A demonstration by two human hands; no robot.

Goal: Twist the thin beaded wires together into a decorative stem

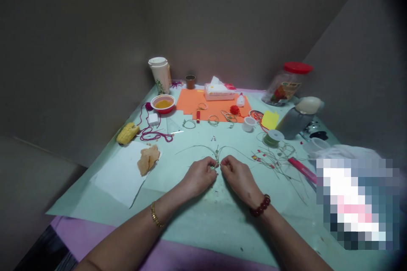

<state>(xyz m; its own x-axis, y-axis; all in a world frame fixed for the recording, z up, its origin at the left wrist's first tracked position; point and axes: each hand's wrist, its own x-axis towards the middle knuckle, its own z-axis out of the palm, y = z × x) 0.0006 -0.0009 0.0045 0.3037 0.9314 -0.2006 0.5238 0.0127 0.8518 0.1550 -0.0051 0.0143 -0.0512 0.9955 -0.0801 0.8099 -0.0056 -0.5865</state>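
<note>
"How do our arms lie over the desk [216,224]?"

"Taking the gap between our hands as the clock's centre, our left forearm [127,233] slants in from seven o'clock, a gold bracelet [155,214] round the wrist. Our right forearm [289,235] comes in from five, wearing a dark red bead bracelet [261,206]."

"And the fingers?"

"We have our left hand [201,174] curled, thumb and forefinger pinched on the thin cord [217,152]. Our right hand [234,174] is just beside it, knuckles up, fingertips drawn narrow; whether they grip a strand, we cannot tell."

"So where do we see the cord?"

"It rises at twelve from our fingertips, with one strand arching towards ten and another towards two."

"What's around us?"

"Loose strands [272,164] near three, a green spool [271,139] towards two, and orange paper [187,98] up at twelve."
</note>
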